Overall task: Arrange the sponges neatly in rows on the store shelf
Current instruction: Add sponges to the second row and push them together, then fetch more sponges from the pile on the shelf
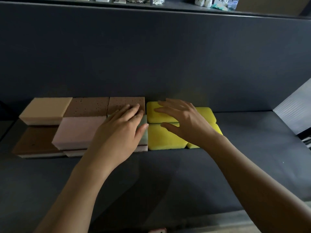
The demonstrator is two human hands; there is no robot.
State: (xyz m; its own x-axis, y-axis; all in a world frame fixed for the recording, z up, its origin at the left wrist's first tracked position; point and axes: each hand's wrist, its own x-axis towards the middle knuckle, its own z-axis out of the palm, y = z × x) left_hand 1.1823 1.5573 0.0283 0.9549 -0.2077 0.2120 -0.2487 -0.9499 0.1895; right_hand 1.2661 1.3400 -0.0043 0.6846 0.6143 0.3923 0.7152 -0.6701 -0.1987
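Observation:
Sponges lie in rows against the back wall of a dark shelf [168,174]. On the left are a cream sponge [45,109], speckled brown sponges [87,106], a pink sponge [79,130] and a dark brown one [35,143]. My left hand [117,132] lies flat, fingers spread, on a pale green sponge [143,130] and the brown one behind it. To the right sit several yellow sponges [163,138]. My right hand [183,120] rests flat on them, fingers apart, hiding the ones further right.
The shelf's dark back wall [151,56] rises right behind the sponges. A grey ribbed panel [294,108] leans at the right end. An upper shelf holds packaged goods [217,2]. A small pink object [158,230] peeks in at the bottom edge.

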